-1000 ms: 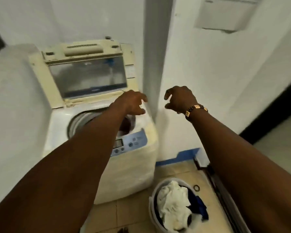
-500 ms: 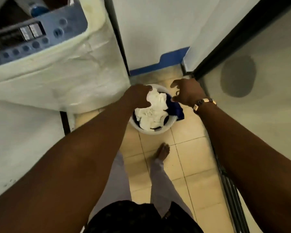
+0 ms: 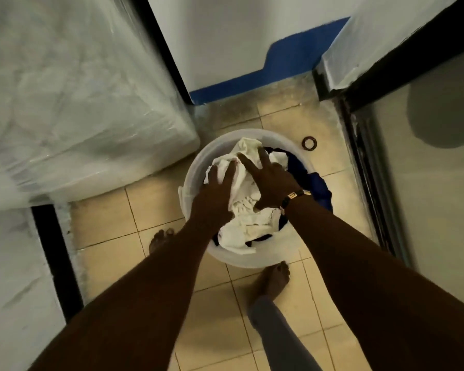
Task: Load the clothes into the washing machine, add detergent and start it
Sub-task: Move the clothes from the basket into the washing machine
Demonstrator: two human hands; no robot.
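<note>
A white round basin (image 3: 248, 259) stands on the tiled floor, heaped with a crumpled white cloth (image 3: 248, 223) and a dark blue garment (image 3: 318, 187) at its right side. My left hand (image 3: 214, 199) lies on the left part of the white cloth, fingers stretched forward. My right hand (image 3: 271, 183), a bracelet at its wrist, rests on the cloth's top with fingers spread and straight. The washing machine (image 3: 78, 103), wrapped in clear plastic, fills the upper left; only its front side shows, its top and drum out of view.
A small dark ring (image 3: 309, 143) lies on the tiles behind the basin. A dark sliding-door track (image 3: 364, 162) runs along the right. A white wall with a blue skirting (image 3: 279, 65) is ahead. My bare feet (image 3: 272, 282) stand by the basin.
The view dropped from the open machine to the basin on the floor. Both hands came down from above the machine and now lie on the white cloth.
</note>
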